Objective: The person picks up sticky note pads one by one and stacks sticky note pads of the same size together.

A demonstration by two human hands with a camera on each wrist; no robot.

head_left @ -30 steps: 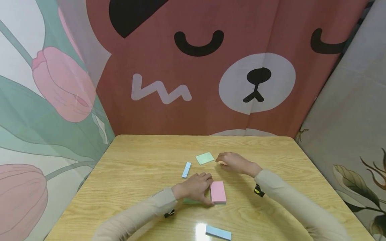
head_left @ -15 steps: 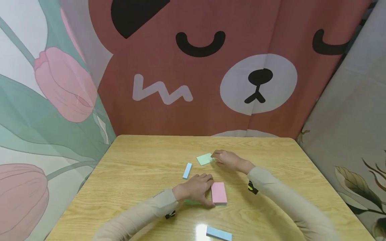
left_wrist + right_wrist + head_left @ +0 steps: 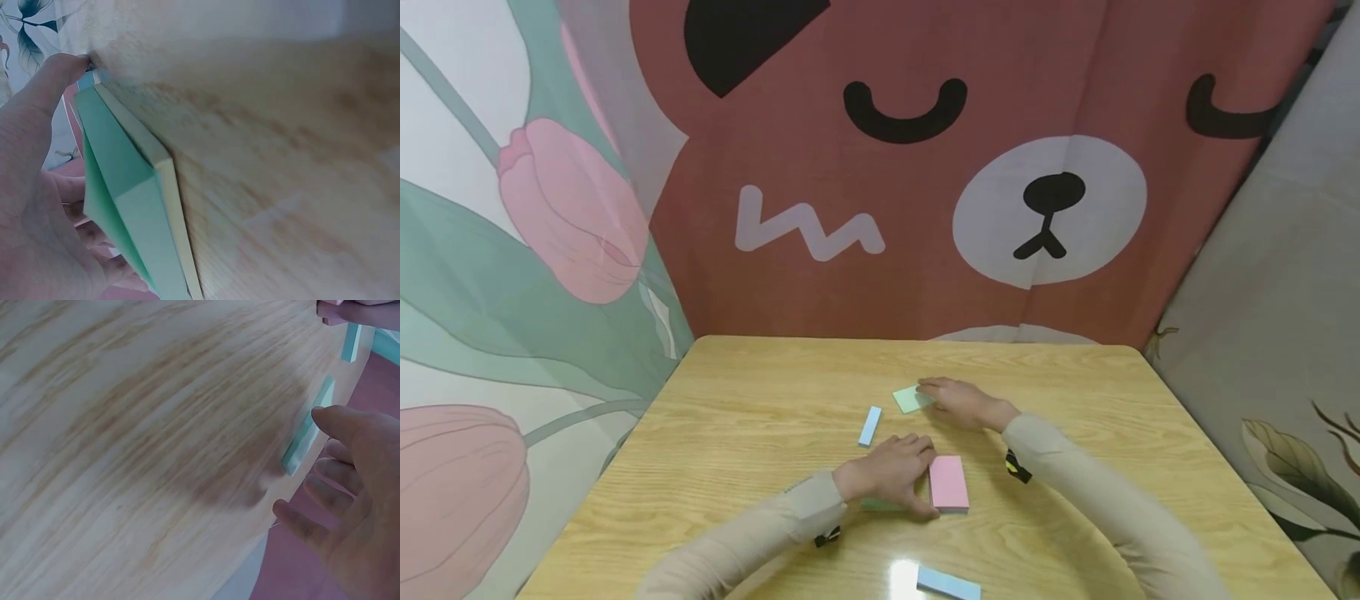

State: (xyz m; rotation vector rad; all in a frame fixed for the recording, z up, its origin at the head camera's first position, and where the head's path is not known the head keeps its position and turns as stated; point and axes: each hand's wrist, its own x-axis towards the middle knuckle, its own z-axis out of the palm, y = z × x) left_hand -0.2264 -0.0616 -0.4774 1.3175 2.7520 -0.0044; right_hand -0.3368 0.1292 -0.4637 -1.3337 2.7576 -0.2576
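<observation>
My left hand (image 3: 891, 473) lies over a green sticky note pad (image 3: 140, 187), thumb at the near end and fingers bent at the far side. Beneath that pad shows a pale yellow layer (image 3: 178, 219). Right beside the fingertips and thumb, a pink sticky note pad (image 3: 949, 482) lies on the table. Farther back, my right hand (image 3: 958, 402) reaches over a light green sticky note pad (image 3: 907, 401), hiding its right part. In the right wrist view its thumb overlaps the pad (image 3: 306, 431), and the other fingers are loosely spread.
A narrow light blue pad (image 3: 869, 427) lies left of the far green pad. Another blue strip-shaped pad (image 3: 949, 583) is near the front of the wooden table (image 3: 760, 400). A bear-print curtain (image 3: 820, 292) hangs behind the table's back edge.
My right hand has moved left, from beside the far green pad to over its right part. The left hand stays by the pink pad; the view has shifted slightly.
</observation>
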